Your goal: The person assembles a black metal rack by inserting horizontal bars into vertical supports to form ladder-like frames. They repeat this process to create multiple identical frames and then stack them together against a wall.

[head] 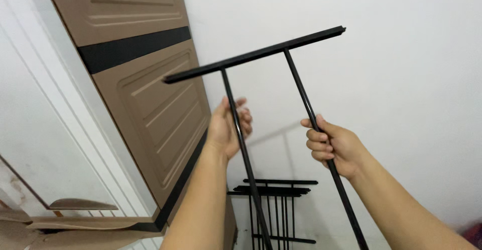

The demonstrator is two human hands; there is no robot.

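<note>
I hold a black metal frame [253, 55] up in front of a white wall: a flat top bar with two thin rods running down from it. My left hand [228, 127] wraps around the left rod, fingers partly spread at the tips. My right hand [334, 147] is clenched on the right rod, a little lower. The rods' lower ends run out of the bottom of the view.
A brown panelled door [150, 94] with a black band stands at the left, by a white door frame [45, 129]. More black metal frames [273, 205] lean against the wall [401, 104] low down, behind the held one. A brown shelf edge [75, 222] shows at the bottom left.
</note>
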